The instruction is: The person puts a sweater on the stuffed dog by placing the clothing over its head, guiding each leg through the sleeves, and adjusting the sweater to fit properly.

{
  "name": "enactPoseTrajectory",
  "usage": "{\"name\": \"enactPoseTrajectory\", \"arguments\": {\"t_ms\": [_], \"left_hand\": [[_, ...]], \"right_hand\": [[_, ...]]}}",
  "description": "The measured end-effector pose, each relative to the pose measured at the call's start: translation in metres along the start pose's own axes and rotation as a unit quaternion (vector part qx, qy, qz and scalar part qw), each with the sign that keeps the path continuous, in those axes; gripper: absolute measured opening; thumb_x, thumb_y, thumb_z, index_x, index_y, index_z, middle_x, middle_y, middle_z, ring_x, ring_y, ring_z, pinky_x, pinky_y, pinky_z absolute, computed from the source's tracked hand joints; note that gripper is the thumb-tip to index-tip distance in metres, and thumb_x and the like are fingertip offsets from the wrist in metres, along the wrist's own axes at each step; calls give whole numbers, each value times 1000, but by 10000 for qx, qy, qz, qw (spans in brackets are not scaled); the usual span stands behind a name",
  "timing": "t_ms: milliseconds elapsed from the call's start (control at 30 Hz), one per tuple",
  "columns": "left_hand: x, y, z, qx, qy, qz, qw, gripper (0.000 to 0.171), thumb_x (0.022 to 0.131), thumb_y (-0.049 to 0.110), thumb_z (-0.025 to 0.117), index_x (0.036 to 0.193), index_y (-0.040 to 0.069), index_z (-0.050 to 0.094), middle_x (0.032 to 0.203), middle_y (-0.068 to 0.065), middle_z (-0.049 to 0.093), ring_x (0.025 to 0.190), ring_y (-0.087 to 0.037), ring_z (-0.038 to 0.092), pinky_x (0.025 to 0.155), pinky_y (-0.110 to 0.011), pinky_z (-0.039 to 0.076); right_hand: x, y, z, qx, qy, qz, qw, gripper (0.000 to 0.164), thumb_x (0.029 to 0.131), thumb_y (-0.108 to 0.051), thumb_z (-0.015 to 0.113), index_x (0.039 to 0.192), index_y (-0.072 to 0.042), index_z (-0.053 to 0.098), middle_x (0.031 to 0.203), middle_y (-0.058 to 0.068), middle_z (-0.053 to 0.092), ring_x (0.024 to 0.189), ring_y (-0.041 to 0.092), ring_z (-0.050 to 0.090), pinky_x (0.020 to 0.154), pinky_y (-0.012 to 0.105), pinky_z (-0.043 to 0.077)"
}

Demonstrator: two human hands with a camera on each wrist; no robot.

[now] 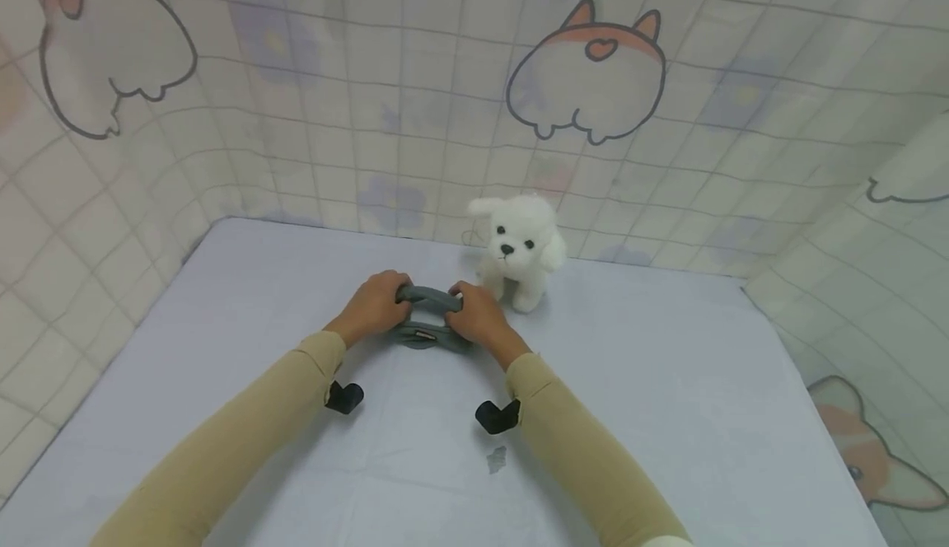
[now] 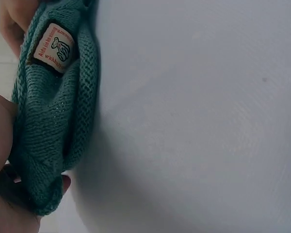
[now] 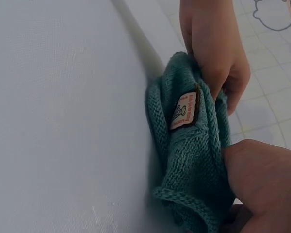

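A small teal knitted garment [image 1: 448, 338] stands on the white tabletop, its opening spread into a ring. My left hand [image 1: 376, 304] grips its left side, and my right hand [image 1: 480, 314] pinches the right side with thumb and fingers. On the front of the knit [image 2: 43, 114] sits a pale label [image 2: 54, 47] with a dark border and red lettering, also facing the right wrist camera. Thick rolled edges show on the knit [image 3: 184, 160] in the right wrist view. Some fingertips are hidden behind or inside the fabric. Whether it is a sweater or a hat, I cannot tell.
A white plush dog [image 1: 519, 254] stands just behind my right hand, facing forward. Black wrist mounts [image 1: 498, 417] stick out under both beige sleeves [image 1: 586, 448]. A grey mark [image 1: 497, 459] lies on the tabletop [image 1: 415, 465]. Patterned curtains [image 1: 437, 119] enclose the back and sides.
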State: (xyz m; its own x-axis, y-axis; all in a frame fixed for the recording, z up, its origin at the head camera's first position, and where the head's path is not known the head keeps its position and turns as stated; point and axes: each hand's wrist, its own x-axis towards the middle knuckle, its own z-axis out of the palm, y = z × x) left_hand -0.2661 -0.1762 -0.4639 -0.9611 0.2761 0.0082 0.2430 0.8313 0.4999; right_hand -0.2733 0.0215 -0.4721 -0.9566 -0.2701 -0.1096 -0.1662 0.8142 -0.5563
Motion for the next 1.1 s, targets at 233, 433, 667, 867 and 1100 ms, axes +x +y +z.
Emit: {"name": "enactPoseTrajectory", "arguments": {"t_ms": [233,433,667,867,1100], "left_hand": [[1,2,-2,-447,98,189,9988,19,88,8,58,106,3,61,88,-8,58,79,-21,50,69,-33,43],[2,7,-2,-922,-35,164,9956,20,92,10,57,111,6,56,99,-11,64,88,-23,56,78,-38,48],[7,16,-2,-1353,39,412,9899,25,91,12,62,115,11,56,111,-11,64,102,-26,57,92,-46,47],[14,25,-1,-1493,102,840,9852,30,87,16,70,115,14,59,112,-8,66,106,-25,59,95,-46,47],[19,40,-2,-1806,-141,1125,9770,38,82,28,76,116,19,62,114,-2,66,106,-21,59,94,-44,46]], "right_hand": [[-9,6,-9,495,164,-62,9986,27,88,-15,63,113,-5,64,107,10,67,93,21,59,82,34,52],[-17,9,-17,894,252,9,9957,26,89,-15,62,113,-7,63,112,10,66,99,21,59,84,35,53],[-29,14,-29,1168,514,153,9917,35,89,-17,62,122,-9,60,119,10,63,104,23,58,89,39,52],[-37,24,-37,1200,960,14,9881,38,85,-12,64,122,-6,60,114,11,65,101,24,58,89,40,51],[-49,36,-45,1249,1242,124,9843,41,86,-15,65,126,-10,59,121,10,65,106,24,58,95,42,49]]}}
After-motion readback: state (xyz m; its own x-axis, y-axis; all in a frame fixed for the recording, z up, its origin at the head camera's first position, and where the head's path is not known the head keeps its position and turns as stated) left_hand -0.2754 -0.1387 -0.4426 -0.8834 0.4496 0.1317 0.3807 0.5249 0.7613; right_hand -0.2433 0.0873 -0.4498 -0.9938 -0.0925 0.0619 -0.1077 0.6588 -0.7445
